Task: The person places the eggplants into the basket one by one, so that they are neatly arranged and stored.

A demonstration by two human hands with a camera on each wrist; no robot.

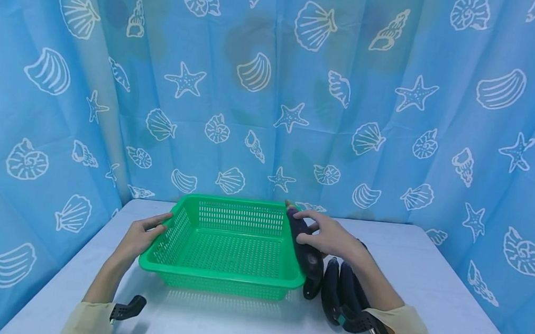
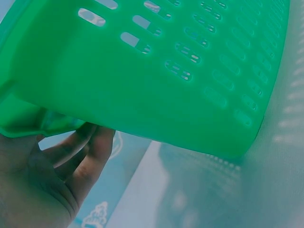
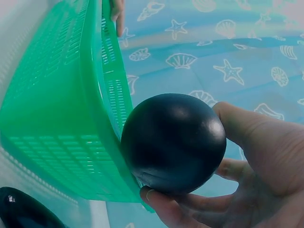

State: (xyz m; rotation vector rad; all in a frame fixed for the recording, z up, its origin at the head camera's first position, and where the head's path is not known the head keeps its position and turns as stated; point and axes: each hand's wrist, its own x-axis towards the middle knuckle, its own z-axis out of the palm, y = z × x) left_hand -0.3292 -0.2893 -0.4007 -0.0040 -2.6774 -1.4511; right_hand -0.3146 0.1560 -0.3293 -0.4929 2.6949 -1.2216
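A green plastic basket (image 1: pixel 222 275) with slotted walls stands on the table, its visible floor bare. My left hand (image 1: pixel 139 236) grips its left rim; in the left wrist view the fingers (image 2: pixel 92 159) reach along the basket wall (image 2: pixel 118 90), the thumb hidden. With thumb and fingers, my right hand (image 1: pixel 330 237) holds a dark purple eggplant (image 1: pixel 307 255) at the basket's right rim, stem end pointing away. Its round glossy end (image 3: pixel 173 142) faces the right wrist camera, close against the rim (image 3: pixel 92 71).
More eggplants (image 1: pixel 331 294) lie on the white table (image 1: pixel 215 327) right of the basket, partly under my right forearm. One eggplant end (image 1: pixel 311 288) shows beside the basket's near right corner. A blue seashell-patterned curtain (image 1: pixel 272 109) hangs behind and at both sides.
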